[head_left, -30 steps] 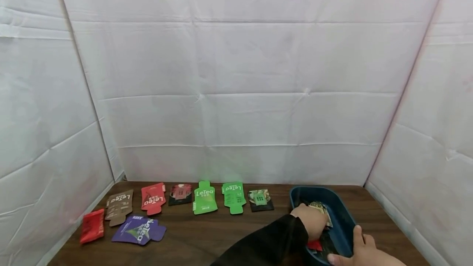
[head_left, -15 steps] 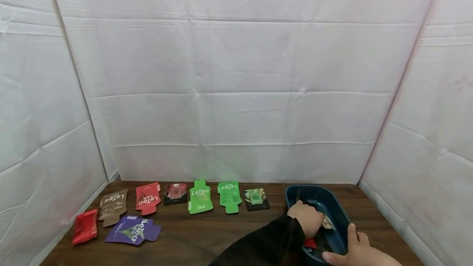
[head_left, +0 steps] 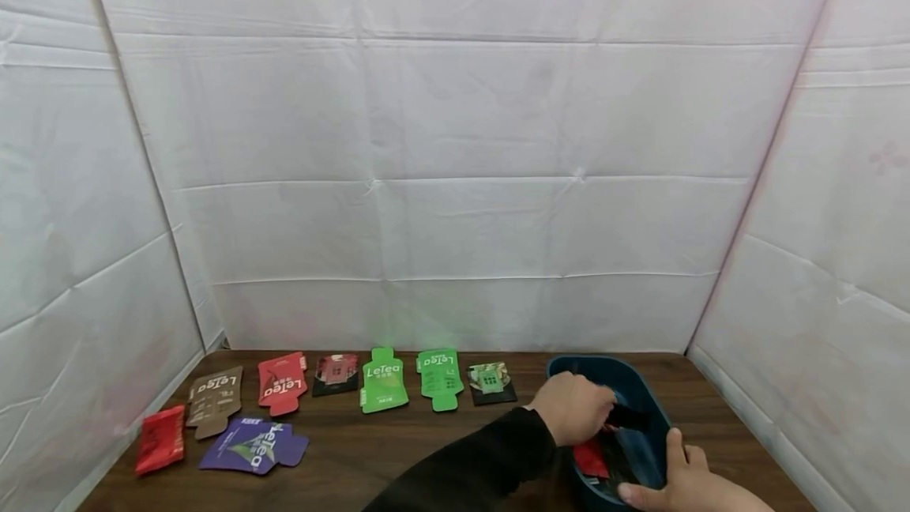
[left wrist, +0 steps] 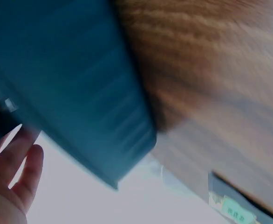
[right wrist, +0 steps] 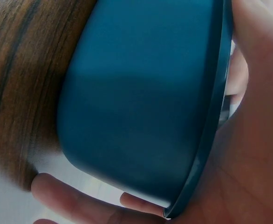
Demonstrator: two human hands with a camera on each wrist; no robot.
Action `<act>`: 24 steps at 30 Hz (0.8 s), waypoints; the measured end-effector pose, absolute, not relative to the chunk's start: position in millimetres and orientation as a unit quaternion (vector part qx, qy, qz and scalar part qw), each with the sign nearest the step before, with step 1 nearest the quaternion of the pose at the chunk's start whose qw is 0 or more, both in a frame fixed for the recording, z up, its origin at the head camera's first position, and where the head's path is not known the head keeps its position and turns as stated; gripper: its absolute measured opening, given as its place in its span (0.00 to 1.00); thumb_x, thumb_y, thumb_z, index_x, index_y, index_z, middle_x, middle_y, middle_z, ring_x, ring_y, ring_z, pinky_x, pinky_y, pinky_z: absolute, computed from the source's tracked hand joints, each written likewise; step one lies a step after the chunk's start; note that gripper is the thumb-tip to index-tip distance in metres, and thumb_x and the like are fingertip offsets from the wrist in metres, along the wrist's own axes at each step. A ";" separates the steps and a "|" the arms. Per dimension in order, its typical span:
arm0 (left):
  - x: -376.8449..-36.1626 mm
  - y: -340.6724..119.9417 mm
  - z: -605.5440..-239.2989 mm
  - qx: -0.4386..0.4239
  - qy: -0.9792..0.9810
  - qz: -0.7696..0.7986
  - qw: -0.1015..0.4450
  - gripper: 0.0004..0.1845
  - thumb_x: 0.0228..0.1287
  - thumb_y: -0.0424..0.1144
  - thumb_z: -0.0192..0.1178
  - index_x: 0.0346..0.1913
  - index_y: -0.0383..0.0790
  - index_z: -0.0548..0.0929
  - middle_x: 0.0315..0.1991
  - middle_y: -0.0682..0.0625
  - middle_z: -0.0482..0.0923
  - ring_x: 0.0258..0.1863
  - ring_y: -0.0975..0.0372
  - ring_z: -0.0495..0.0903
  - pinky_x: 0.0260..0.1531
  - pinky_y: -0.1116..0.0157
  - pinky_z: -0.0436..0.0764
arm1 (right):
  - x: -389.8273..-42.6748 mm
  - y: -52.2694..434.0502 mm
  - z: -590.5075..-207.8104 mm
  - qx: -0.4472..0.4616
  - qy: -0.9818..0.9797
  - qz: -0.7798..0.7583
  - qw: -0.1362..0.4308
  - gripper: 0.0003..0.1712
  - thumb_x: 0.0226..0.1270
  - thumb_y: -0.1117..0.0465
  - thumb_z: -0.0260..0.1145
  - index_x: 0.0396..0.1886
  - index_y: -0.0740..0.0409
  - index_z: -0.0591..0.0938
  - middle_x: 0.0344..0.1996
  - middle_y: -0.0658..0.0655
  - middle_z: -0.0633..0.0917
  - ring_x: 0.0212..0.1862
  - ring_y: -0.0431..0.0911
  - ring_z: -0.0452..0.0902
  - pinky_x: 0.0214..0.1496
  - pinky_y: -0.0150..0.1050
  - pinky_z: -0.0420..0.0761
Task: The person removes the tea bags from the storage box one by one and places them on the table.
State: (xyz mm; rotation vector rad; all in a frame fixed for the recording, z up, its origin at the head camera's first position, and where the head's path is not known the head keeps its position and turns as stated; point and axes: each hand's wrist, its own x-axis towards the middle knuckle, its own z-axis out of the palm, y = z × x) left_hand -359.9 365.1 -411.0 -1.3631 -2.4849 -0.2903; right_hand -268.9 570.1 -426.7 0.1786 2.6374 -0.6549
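Note:
A dark blue plastic tub (head_left: 643, 379) stands at the right end of the wooden table (head_left: 426, 449). My left hand (head_left: 574, 409), in a black sleeve, reaches over the tub's left rim and pinches a dark packet (head_left: 629, 417) just above the contents. A red packet (head_left: 588, 458) lies in the tub below it. My right hand (head_left: 684, 482) grips the tub's near rim, thumb over the edge. The right wrist view shows the tub's outer wall (right wrist: 141, 102) against my palm (right wrist: 250, 154). The left wrist view, blurred, shows the tub (left wrist: 71, 84) and my fingers (left wrist: 13, 182).
Packets lie in a row on the table: red (head_left: 159, 439), brown (head_left: 215, 399), purple (head_left: 252, 445), red LeTea (head_left: 282, 382), dark red (head_left: 336, 373), two green ones (head_left: 385, 380) (head_left: 438, 378), and a dark one with a green label (head_left: 490, 382). White cloth walls enclose three sides.
My left hand has drawn back to the left out of the tub's middle, now pinching a dark packet instead of resting on the pale one. My right hand stays on the rim.

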 end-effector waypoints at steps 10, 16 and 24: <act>-362.1 269.4 -371.1 -0.246 -0.796 -0.548 0.071 0.09 0.78 0.38 0.53 0.43 0.37 0.80 0.26 0.51 0.79 0.22 0.64 0.78 0.22 0.66 0.78 | -268.2 568.6 -424.1 0.069 0.945 -0.230 0.221 0.82 0.53 0.23 0.66 0.67 0.88 0.35 0.58 0.95 0.51 0.58 0.87 0.55 0.53 0.76 0.65; -348.5 221.7 -400.0 -0.134 -0.777 -0.615 -0.024 0.07 0.77 0.33 0.53 0.41 0.33 0.79 0.24 0.45 0.79 0.17 0.60 0.74 0.17 0.63 0.73 | -266.3 565.5 -421.8 0.073 0.945 -0.230 0.223 0.82 0.51 0.23 0.67 0.67 0.89 0.35 0.57 0.94 0.52 0.56 0.86 0.58 0.53 0.74 0.67; -338.0 217.9 -443.8 -0.060 -0.763 -0.606 -0.218 0.07 0.71 0.27 0.57 0.42 0.27 0.84 0.29 0.43 0.86 0.15 0.65 0.77 0.24 0.65 0.80 | -267.9 565.6 -422.4 0.071 0.935 -0.256 0.233 0.83 0.50 0.24 0.68 0.67 0.88 0.33 0.59 0.94 0.48 0.60 0.87 0.48 0.57 0.76 0.61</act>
